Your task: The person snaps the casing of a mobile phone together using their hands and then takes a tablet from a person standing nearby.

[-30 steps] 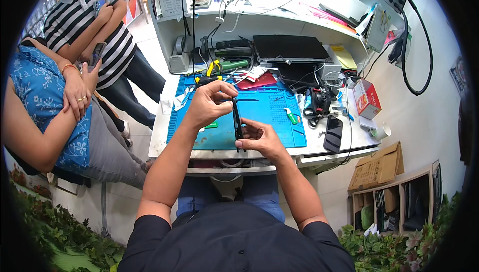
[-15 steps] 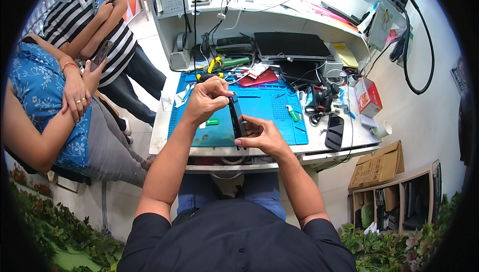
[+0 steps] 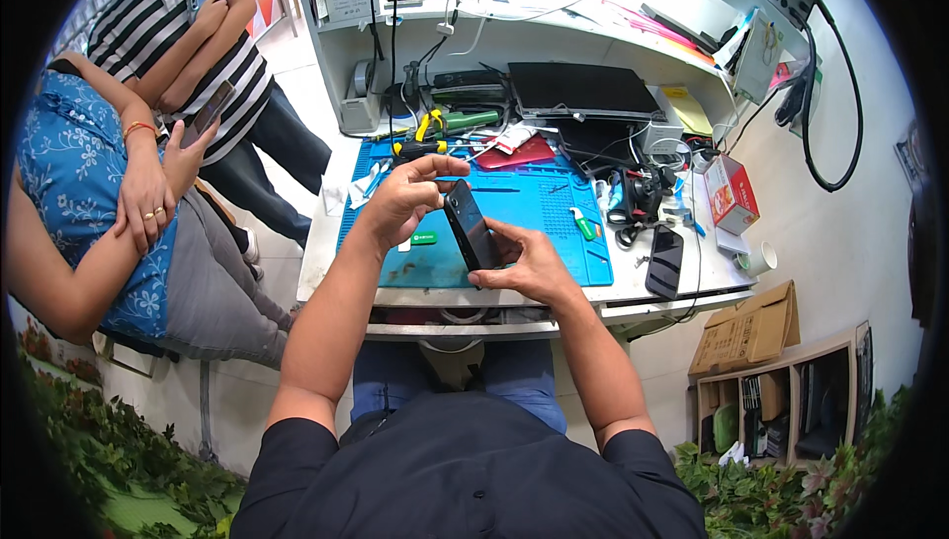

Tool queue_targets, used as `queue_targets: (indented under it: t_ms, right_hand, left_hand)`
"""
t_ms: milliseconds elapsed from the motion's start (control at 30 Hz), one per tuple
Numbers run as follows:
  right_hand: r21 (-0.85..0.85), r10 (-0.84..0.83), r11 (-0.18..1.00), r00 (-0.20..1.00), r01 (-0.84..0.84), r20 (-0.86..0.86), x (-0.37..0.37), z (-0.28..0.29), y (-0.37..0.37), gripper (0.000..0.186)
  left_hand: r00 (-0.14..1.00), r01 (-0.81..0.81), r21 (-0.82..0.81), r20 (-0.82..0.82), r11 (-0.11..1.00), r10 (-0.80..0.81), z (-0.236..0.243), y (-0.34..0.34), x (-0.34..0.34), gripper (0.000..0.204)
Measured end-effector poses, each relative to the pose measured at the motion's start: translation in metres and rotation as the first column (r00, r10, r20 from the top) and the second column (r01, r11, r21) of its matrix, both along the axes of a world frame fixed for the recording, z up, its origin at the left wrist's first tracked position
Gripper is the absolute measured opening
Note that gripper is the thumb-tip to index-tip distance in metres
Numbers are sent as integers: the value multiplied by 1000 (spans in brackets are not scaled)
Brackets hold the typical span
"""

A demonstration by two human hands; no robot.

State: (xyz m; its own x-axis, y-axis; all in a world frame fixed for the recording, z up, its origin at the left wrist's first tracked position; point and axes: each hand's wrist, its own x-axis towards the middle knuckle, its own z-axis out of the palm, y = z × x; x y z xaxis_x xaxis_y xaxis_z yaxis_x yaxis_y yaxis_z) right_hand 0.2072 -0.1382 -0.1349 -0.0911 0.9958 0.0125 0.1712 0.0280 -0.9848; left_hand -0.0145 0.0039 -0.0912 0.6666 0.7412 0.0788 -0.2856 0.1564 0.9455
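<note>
A black phone (image 3: 472, 227), tilted above the blue mat (image 3: 381, 262), rests in my right hand (image 3: 526, 270), gripped along its lower half with the thumb across the bottom end. My left hand (image 3: 415, 201) is at the phone's top corner, thumb against it, index finger raised and other fingers curled; whether a small item is between them is hidden. Below the hands' level lie a small green item (image 3: 423, 238) and a green-and-white tool (image 3: 583, 224). Another dark phone (image 3: 664, 262) lies on the desk to the right.
Two people (image 3: 89, 203) stand at left with phones in their hands. At the desk's back are a black laptop (image 3: 578, 84), pliers (image 3: 427, 126) and tangled cables. A red-and-white box (image 3: 732, 193) and cup (image 3: 759, 260) sit right. A cardboard box (image 3: 746, 331) and plants flank me.
The phone has tipped, showing more of its dark flat face, and risen slightly in view. My left index finger has lifted from its top end.
</note>
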Motion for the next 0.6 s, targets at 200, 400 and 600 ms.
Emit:
queue_targets:
  t_ms: [200, 400, 600]
  right_hand:
    - [69, -13, 998, 990, 4, 142, 4, 6, 6, 100]
    - [141, -19, 990, 974, -14, 225, 5, 3, 13, 96]
    - [116, -7, 993, 969, -22, 245, 3, 10, 13, 97]
  left_hand:
    - [984, 146, -169, 124, 975, -126, -8, 10, -5, 95]
    - [952, 233, -254, 257, 939, -167, -22, 18, -11, 102]
    - [942, 261, -287, 285, 922, -178, -28, 22, -13, 102]
